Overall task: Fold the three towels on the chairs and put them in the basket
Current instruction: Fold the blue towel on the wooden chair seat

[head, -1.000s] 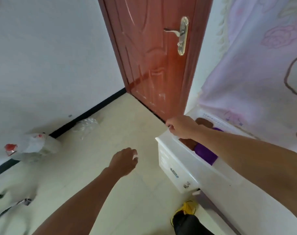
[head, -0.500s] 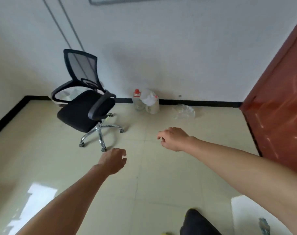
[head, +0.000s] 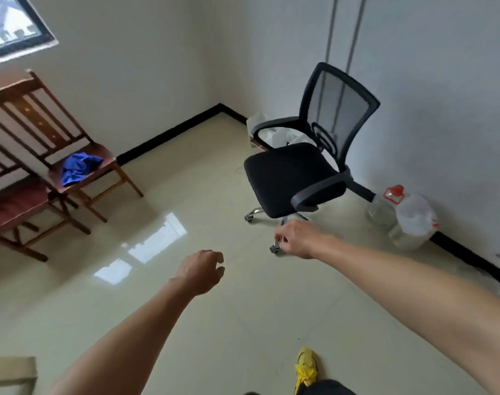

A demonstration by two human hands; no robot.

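Observation:
A crumpled blue towel [head: 79,168] lies on the seat of a wooden chair [head: 97,159] at the left. A second wooden chair [head: 13,206] with a bare red seat stands nearer to me on the far left. My left hand [head: 201,270] hangs over the floor in the middle, fingers loosely curled, holding nothing. My right hand [head: 298,240] reaches forward in front of the black office chair [head: 294,172], fingers loosely curled and empty. Both hands are far from the towel. No basket is in view.
The office chair's seat is bare and its wheeled base stands just beyond my right hand. Two clear plastic jugs [head: 405,218] stand against the right wall. A white bag [head: 271,132] sits in the corner behind the office chair. My yellow shoe [head: 305,369] shows at the bottom.
My view has swung left, from the red door and white drawer unit to the room with the chairs. My right hand left the drawer unit's edge; both hands now hang free.

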